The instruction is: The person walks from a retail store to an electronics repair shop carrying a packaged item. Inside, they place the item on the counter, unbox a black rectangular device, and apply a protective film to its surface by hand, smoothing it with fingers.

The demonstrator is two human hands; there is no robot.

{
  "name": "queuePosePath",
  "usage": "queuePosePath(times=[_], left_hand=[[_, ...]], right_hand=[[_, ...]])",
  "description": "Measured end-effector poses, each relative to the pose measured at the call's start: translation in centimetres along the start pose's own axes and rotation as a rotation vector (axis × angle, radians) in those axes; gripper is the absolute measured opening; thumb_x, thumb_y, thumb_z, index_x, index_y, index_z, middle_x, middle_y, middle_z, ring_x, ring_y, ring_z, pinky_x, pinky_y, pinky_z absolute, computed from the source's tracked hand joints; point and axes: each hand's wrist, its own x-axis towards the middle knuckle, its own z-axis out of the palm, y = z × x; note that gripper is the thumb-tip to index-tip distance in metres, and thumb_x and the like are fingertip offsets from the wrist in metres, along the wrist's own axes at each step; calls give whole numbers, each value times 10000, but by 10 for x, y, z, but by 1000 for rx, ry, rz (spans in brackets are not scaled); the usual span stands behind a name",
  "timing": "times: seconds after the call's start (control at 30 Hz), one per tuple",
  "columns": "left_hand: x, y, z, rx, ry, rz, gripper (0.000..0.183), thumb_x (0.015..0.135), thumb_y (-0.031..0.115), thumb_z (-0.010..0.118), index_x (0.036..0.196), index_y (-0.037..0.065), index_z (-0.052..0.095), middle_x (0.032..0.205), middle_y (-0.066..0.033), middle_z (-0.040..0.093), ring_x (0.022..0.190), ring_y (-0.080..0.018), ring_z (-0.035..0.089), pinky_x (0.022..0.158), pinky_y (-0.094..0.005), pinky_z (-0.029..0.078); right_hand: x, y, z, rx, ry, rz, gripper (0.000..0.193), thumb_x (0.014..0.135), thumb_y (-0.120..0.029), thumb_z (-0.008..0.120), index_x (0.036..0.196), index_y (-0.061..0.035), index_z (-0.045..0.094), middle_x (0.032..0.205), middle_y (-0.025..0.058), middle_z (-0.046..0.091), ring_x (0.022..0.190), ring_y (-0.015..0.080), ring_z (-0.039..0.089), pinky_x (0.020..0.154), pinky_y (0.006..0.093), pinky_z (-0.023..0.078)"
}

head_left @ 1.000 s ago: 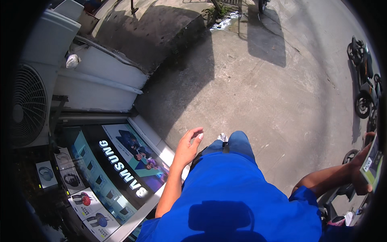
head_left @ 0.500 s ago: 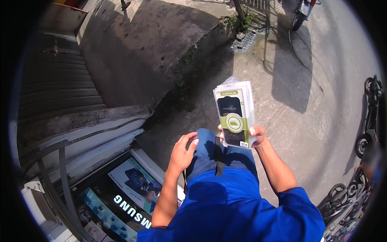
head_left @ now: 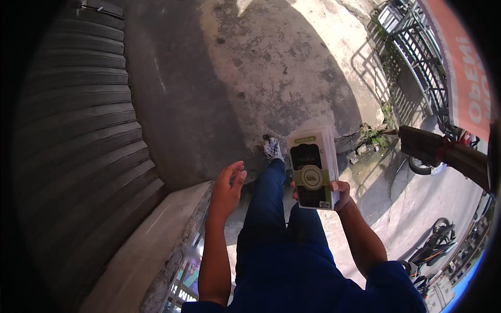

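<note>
My right hand [head_left: 342,196] holds a stack of flat phone-accessory packages [head_left: 312,156] upright in front of my thighs. The thumb lies at the near right corner, and fingertips show along the left edge. The front package is pale, with a dark phone-shaped panel and a green band bearing a round emblem. Several more packages show as pale edges behind it. Left of the stack, my left hand [head_left: 225,190] hangs in the air with bent fingers apart and nothing in it. Below the hands are my jeans [head_left: 265,208] and one patterned shoe [head_left: 272,149] on the concrete.
A ribbed metal shutter [head_left: 88,120] stands along the left, with a concrete ledge [head_left: 151,240] near my left forearm. At the right are a wooden post [head_left: 443,156], a red banner [head_left: 467,78], a metal railing [head_left: 417,52] and a parked motorcycle [head_left: 436,242].
I have stepped forward and turned, so the shutter and shaded concrete fill more of the view. The lit sign has slipped toward the lower edge. My right hand keeps the packages.
</note>
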Motion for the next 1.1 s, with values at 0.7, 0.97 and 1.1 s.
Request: queuePosePath(times=[0.7, 0.97, 1.1], left_hand=[[480, 294, -424, -450, 405, -324, 359, 1002, 285, 577, 1201, -9, 636, 1068, -105, 705, 983, -173, 646, 899, -308, 493], [892, 599, -706, -313, 423, 243, 362, 1019, 291, 556, 1249, 19, 619, 1152, -98, 682, 1112, -180, 625, 981, -303, 460], [1027, 728, -835, -197, 419, 513, 351, 1022, 281, 553, 1259, 29, 612, 1146, -86, 674, 1104, -156, 605, 997, -302, 447]], right_hand=[[772, -624, 443, -193, -591, 269, 977, 706, -492, 783, 1408, 59, 385, 1219, 353, 530, 1008, 469, 638, 888, 519, 530], [1010, -784, 542, 44, -648, 201, 968, 732, -513, 764, 1424, 31, 361, 1214, 364, 510, 1031, 497, 615, 900, 534, 525], [1122, -855, 583, 166, -706, 124, 972, 729, -472, 764, 1437, 36, 335, 1224, 378, 512, 1055, 504, 611, 919, 553, 526]])
